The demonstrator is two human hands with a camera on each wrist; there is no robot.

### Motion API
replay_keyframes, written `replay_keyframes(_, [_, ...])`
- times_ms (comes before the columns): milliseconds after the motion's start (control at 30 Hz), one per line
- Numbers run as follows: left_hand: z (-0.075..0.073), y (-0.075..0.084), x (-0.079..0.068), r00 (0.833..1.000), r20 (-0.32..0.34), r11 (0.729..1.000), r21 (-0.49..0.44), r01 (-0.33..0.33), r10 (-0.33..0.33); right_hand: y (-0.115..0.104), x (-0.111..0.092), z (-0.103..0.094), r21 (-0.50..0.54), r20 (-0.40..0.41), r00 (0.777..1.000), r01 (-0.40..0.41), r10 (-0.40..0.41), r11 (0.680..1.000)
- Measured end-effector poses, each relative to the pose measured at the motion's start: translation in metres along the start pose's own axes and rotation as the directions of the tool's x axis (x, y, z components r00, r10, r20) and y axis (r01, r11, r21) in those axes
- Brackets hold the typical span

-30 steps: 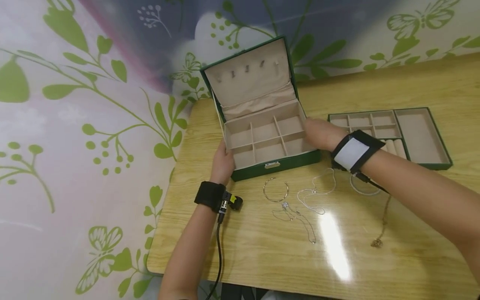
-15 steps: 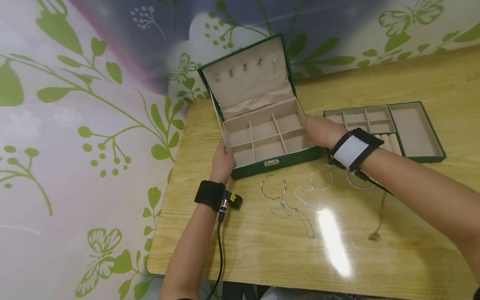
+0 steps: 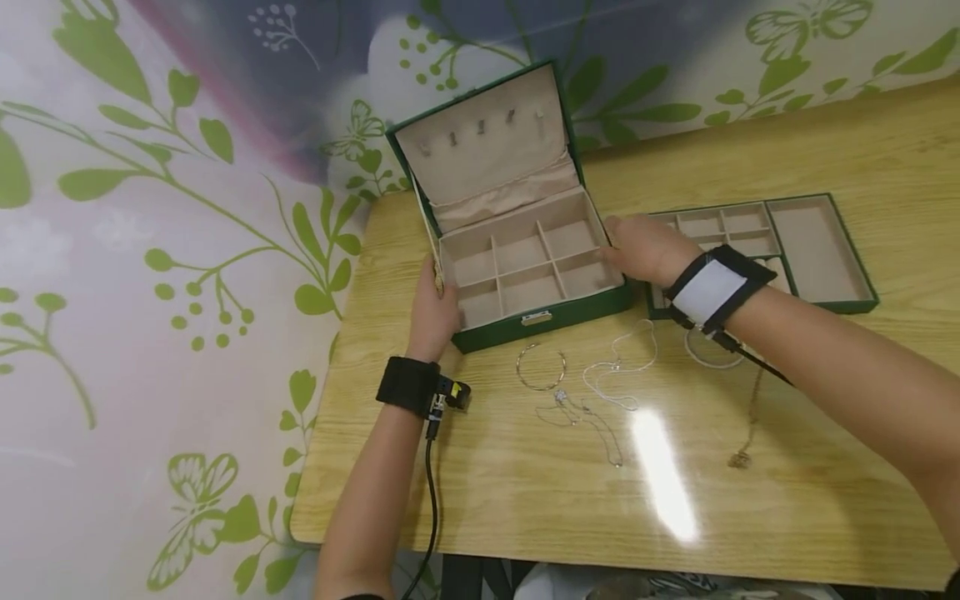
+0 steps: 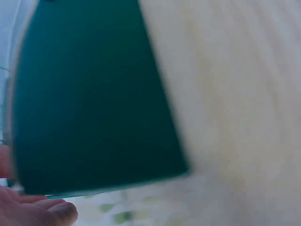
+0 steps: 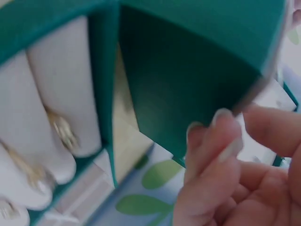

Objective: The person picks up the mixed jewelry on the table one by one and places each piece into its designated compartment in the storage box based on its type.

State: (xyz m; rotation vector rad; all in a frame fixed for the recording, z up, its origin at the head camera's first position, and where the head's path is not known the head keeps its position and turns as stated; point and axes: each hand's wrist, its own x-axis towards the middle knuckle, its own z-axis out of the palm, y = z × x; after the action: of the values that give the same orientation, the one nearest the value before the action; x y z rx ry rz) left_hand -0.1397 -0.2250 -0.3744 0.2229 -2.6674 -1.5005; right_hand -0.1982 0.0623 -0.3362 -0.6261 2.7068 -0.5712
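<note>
Open green box (image 3: pixel 581 309) between both hands (image 3: pixel 433 312) (image 3: pixel 651 248)

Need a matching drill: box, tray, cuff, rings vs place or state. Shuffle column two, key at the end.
Column one
1. box
2. tray
3. cuff
4. rings

Column two
A. tucked between pale rolls
B. lying just in front of the clasp
C. lid raised
D. flat, to the right of the box

Pairs: 1-C, 2-D, 3-B, 4-A

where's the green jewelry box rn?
Head view, upper middle: the green jewelry box sits open between the left hand and right hand, just left of the divided tray.
</note>
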Motion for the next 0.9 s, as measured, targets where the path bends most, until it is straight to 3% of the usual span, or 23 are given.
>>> replay_keyframes(100, [-0.009, 0.009, -0.008, 0.994, -0.031, 0.992, 0.075, -0.099, 0.101, -0.004, -0.007, -0.004, 0.030, -0.039, 0.999, -0.004, 0.005, 1.000])
replay_keyframes(200, [-0.016, 0.016, -0.018, 0.972, -0.069, 0.971, 0.090, -0.219, 0.226, -0.011, -0.017, -0.004, 0.021, -0.115, 0.993, 0.027, -0.024, 0.999])
replay_keyframes(300, [-0.018, 0.018, -0.030, 0.931, -0.092, 0.935, 0.047, -0.351, 0.354, -0.021, -0.029, 0.001, -0.003, -0.190, 0.978, 0.084, -0.083, 0.996])
replay_keyframes(367, [-0.018, 0.019, -0.038, 0.894, -0.075, 0.897, 0.037, -0.440, 0.442, -0.027, -0.038, 0.007, -0.018, -0.220, 0.967, 0.128, -0.129, 0.992])
replay_keyframes(433, [-0.017, 0.019, -0.046, 0.854, -0.013, 0.853, 0.055, -0.519, 0.520, -0.032, -0.046, 0.013, -0.028, -0.228, 0.956, 0.183, -0.185, 0.983])
replay_keyframes(500, [-0.015, 0.018, -0.053, 0.818, 0.097, 0.815, 0.082, -0.574, 0.566, -0.036, -0.053, 0.022, -0.053, -0.229, 0.938, 0.256, -0.261, 0.965])
replay_keyframes(600, [-0.011, 0.017, -0.059, 0.769, 0.320, 0.782, 0.120, -0.612, 0.553, -0.040, -0.059, 0.036, -0.107, -0.219, 0.889, 0.388, -0.402, 0.915])
replay_keyframes(667, [-0.007, 0.015, -0.060, 0.724, 0.461, 0.745, 0.179, -0.643, 0.514, -0.042, -0.059, 0.047, -0.139, -0.189, 0.853, 0.467, -0.486, 0.873])
replay_keyframes(700, [-0.005, 0.013, -0.060, 0.693, 0.523, 0.711, 0.214, -0.670, 0.496, -0.043, -0.059, 0.052, -0.150, -0.167, 0.838, 0.499, -0.519, 0.854])
replay_keyframes(833, [0.002, 0.004, -0.058, 0.548, 0.664, 0.511, 0.279, -0.813, 0.509, -0.047, -0.055, 0.069, -0.175, -0.061, 0.799, 0.582, -0.599, 0.794])
replay_keyframes(900, [0.004, -0.001, -0.058, 0.495, 0.684, 0.432, 0.281, -0.857, 0.536, -0.048, -0.053, 0.075, -0.194, -0.026, 0.787, 0.601, -0.616, 0.776])
